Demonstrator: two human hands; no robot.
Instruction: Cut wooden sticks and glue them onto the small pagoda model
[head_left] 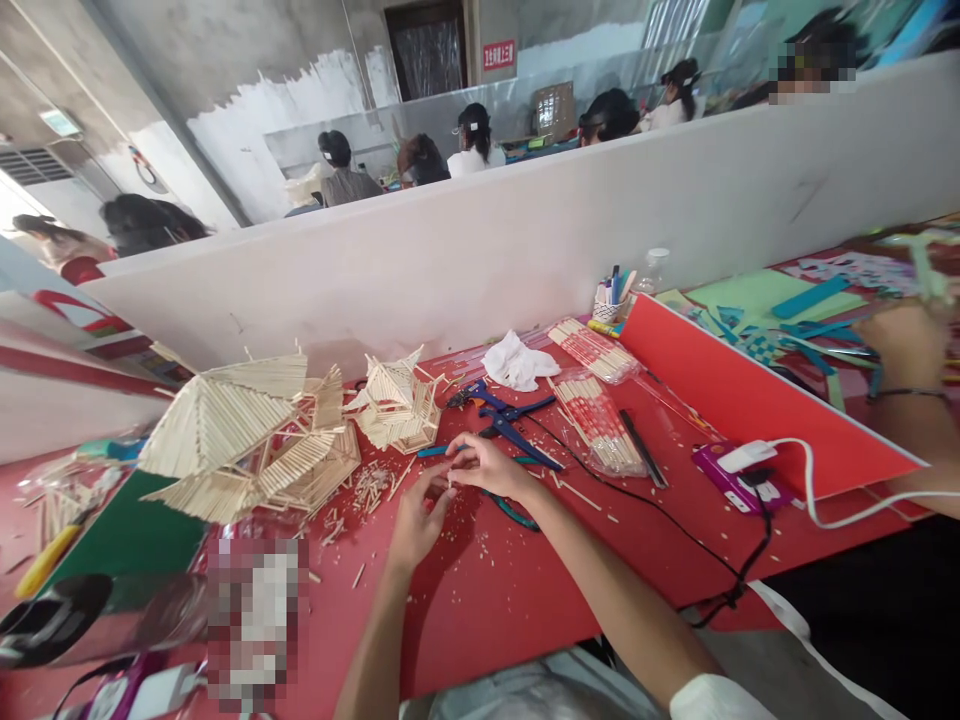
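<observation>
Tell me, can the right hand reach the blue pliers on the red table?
Probably yes. The blue pliers lie just past the right hand on the red table, with nothing between them. Its fingers are busy, though, meeting the left hand.

Red table (510, 600), top littered; large stick-built house model (240, 440) at left, partly on a green mat (127, 535); smaller stick structure (397, 405) just beside it; stick offcuts (371, 485) scattered between and in front; crumpled white cloth (517, 362) toward the back; blue-handled cutters (510, 418) near centre; two clear packs of sticks (596, 420) to the right; purple device (739, 480) with white plug; black cable (675, 520) trailing to the table's front edge; pen cup (613, 300) by the partition.
</observation>
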